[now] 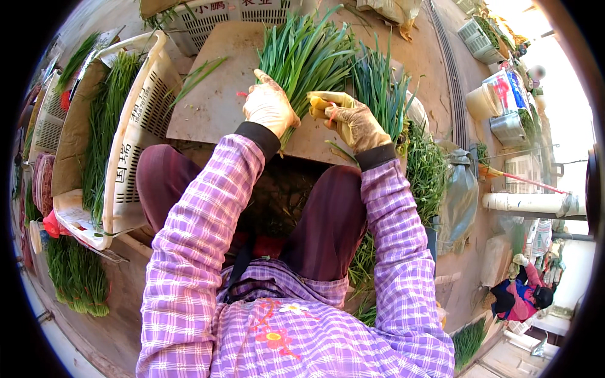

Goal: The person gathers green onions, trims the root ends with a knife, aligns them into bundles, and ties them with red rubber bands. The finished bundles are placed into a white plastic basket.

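Observation:
A bunch of green garlic chives (307,56) lies on a low board (212,85) before my knees, leaves pointing away from me. My left hand (270,105), in a soiled pale glove, is closed around its stem end. A bit of red (242,94) sticks out beside that hand. Just right of the bunch, my right hand (350,118), in a stained yellowish glove, has its fingers curled together. A thin red tie (332,113) shows between those fingers; its ends are hidden. More chives (378,90) lie to the right of the bunch.
At left stands a white plastic crate (137,118) of chives, bearing writing. Tied chives (80,274) stand on the floor below it. Loose greens (425,165) pile up at right, near a grey plastic bag (458,203). Another person (522,293) works far right.

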A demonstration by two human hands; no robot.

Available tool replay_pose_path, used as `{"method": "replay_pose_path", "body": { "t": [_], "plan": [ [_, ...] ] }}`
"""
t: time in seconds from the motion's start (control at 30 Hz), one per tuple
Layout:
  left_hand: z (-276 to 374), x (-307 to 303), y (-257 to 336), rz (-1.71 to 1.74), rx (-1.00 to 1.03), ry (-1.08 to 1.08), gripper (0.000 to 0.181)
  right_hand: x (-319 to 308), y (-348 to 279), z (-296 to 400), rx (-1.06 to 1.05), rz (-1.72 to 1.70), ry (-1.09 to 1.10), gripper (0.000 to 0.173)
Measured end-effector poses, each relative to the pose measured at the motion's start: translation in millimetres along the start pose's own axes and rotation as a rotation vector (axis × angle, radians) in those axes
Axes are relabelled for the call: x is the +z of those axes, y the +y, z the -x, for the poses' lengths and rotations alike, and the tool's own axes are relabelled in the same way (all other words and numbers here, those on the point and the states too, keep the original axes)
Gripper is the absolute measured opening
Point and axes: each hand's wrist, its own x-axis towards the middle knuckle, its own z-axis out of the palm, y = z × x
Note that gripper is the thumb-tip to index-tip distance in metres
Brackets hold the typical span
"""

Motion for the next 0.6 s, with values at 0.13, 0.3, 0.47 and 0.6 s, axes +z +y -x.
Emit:
{"method": "replay_pose_path", "body": {
  "t": [0.13, 0.3, 0.47, 0.6],
  "plan": [
    [-2, -1, 1, -0.003, -0.001, -0.005, 0.144, 11, -5, 0, -0.051, 0.277, 0.185, 0.016],
    [-5, 2, -2, -0.006, 0.01, 0.011, 0.14, 31, -4, -3, -0.389, 0.501, 0.193, 0.015],
    [-5, 2, -3, 0.015, 0.031, 0.02, 0.138, 37, -24, -9, -0.087, 0.346, 0.048, 0.022],
    [-9, 1, -5, 0.068, -0.012, -0.011, 0.133, 45, -22, -17, -0.121, 0.288, 0.035, 0.022]
  ]
}}
